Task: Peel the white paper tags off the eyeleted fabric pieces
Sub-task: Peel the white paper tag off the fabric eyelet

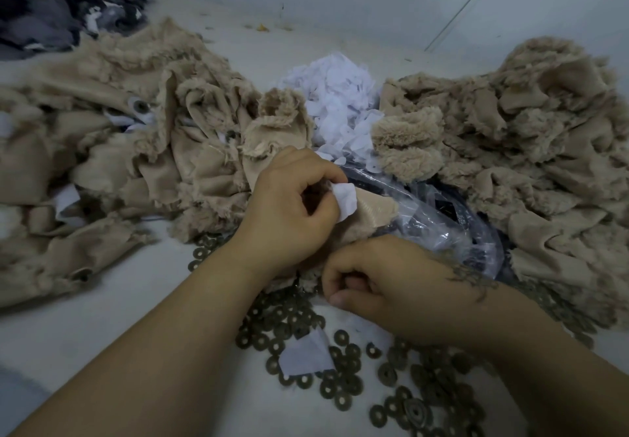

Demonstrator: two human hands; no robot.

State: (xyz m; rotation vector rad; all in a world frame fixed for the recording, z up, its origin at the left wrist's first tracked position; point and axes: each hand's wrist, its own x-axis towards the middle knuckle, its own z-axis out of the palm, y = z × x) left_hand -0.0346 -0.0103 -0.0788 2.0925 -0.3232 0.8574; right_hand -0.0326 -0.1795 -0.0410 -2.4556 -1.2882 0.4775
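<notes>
**White paper tag pinched over the beige fabric piece**

White paper tag (pixel 345 200), crumpled, sits between the curled fingers and thumb of the left hand (pixel 289 218), against a beige fleece fabric piece (pixel 369 213) held between both hands. Right hand (pixel 384 288) grips that piece's lower edge, fingers curled. Beneath lie dull bronze metal ring eyelets (pixel 343 365) and a loose white paper scrap (pixel 304 355). Behind, a heap of torn white tags (pixel 335 102) sits between two beige fleece piles (pixel 136 123).

White paper tag (pixel 344 201), crumpled, partly lifted off a tan fleecy fabric piece (pixel 369 211) at centre. Heaps of like fabric pieces left (pixel 136 137) and right (pixel 510 150). Pile of peeled tags (pixel 335 102) between them; one loose tag (pixel 304 355) near.
</notes>
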